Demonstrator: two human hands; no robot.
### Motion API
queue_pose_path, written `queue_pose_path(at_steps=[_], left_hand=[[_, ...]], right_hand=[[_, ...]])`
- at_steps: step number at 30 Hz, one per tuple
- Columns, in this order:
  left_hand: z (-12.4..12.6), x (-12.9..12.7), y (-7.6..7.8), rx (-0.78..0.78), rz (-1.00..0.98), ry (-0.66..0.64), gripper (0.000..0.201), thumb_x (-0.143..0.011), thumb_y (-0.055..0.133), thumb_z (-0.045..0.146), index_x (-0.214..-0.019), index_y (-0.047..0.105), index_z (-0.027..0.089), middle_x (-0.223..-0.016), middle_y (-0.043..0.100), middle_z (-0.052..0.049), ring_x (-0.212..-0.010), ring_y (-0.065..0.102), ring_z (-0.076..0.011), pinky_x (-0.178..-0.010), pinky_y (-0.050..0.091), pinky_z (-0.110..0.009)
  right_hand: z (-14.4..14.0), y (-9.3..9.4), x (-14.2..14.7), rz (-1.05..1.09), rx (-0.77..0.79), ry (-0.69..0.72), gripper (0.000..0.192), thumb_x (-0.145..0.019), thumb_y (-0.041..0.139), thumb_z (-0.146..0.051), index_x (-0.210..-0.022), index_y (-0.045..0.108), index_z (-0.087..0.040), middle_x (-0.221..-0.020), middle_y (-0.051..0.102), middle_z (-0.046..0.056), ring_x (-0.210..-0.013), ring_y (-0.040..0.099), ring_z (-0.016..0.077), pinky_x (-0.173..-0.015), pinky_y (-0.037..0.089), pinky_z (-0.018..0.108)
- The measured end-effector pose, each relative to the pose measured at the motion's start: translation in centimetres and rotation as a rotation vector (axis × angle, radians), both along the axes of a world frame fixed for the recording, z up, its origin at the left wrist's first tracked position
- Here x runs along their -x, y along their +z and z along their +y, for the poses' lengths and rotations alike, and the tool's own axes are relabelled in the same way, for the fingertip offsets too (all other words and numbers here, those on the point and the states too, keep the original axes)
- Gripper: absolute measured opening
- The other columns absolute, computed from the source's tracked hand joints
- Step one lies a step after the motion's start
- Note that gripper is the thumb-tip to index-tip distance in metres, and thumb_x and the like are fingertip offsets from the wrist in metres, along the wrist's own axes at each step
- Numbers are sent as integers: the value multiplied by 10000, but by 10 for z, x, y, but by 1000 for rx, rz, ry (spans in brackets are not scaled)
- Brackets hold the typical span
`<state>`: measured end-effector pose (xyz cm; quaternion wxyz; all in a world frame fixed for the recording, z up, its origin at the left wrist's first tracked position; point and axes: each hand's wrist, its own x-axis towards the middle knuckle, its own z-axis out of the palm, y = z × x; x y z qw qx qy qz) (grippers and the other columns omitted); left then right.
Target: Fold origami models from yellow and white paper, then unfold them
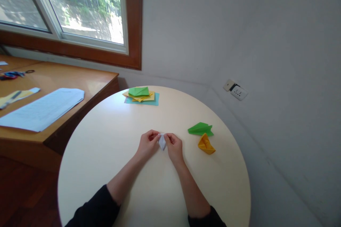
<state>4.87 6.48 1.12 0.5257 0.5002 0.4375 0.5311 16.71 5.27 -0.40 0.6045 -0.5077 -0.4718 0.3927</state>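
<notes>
Both hands meet over the middle of a round cream table (106, 156). Between them is a small pale folded paper piece (162, 142), pointed downward. My left hand (148, 144) pinches its left side and my right hand (174, 147) pinches its right side near the top. To the right of my right hand lie a finished green folded paper (200, 128) and a yellow folded paper (206, 144), touching each other on the tabletop. Dark sleeves cover my forearms near the bottom edge.
A stack of flat sheets (141, 95), green on yellow on blue, lies at the table's far edge. A wooden desk (87, 81) on the left carries a white paper sheet (42, 108). A window (80, 7) is above it, a wall socket (238, 92) at the right.
</notes>
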Motion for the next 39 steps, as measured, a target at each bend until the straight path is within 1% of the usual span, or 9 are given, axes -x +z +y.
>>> queue_pose_path(at_steps=[5,14,20,24,28,31,34,37,39], left_hand=[[-1,-1,-2,-10,2,20,173,-640,654,306,-660,620,137,-642,631,-28,-612,552,-132,-598,424,-241],[0,-3,-7,-53,75,9,168,-664,627,297,-633,604,134,-591,588,-13,-571,506,-116,-557,392,-229],[0,-4,-3,26,43,-6,165,-616,655,292,-636,640,129,-607,632,-32,-580,544,-134,-575,416,-241],[1,-3,-4,50,43,2,171,-604,657,293,-647,664,127,-629,657,-49,-596,569,-151,-578,428,-252],[4,-2,-5,65,29,5,175,-589,665,296,-601,645,123,-579,633,-33,-554,544,-132,-543,402,-237],[8,-2,-3,97,-55,48,167,-570,677,278,-590,633,118,-566,620,-21,-535,521,-112,-545,386,-230],[11,-1,-3,165,-272,38,185,-564,696,283,-600,620,117,-576,611,-14,-547,524,-101,-592,408,-235],[13,1,-4,270,-515,-21,166,-599,689,264,-639,607,125,-635,624,-27,-623,567,-119,-667,447,-254],[12,0,-5,343,-628,-52,128,-638,666,234,-679,597,134,-684,631,-33,-682,589,-127,-709,464,-257]], right_hand=[[-3,4,4,11,-22,-1,226,-719,589,-367,-773,636,-153,-751,653,51,-692,587,157,-648,470,273],[-5,3,4,-151,-32,-62,224,-746,535,-369,-666,565,-161,-593,560,4,-564,501,122,-532,402,235],[-4,4,0,-214,-49,-37,220,-747,525,-359,-636,545,-170,-575,539,-4,-543,474,111,-503,380,223],[-3,3,1,-186,-45,9,228,-730,549,-373,-633,573,-168,-575,561,4,-552,495,118,-501,391,223],[1,2,0,-90,-20,22,237,-690,592,-393,-659,619,-159,-608,610,20,-580,535,132,-542,425,243],[4,0,-5,15,-3,-16,296,-713,557,-420,-800,660,-157,-681,647,28,-628,567,138,-596,443,261],[6,-2,-11,159,43,16,345,-722,541,-404,-930,651,-152,-677,659,29,-621,590,137,-604,450,270],[7,-4,-12,124,-3,81,339,-686,587,-325,-983,643,-171,-720,676,27,-681,612,143,-660,462,281],[6,-5,-10,54,-50,129,386,-657,623,-279,-1032,628,-187,-792,679,32,-747,615,152,-683,467,281]])
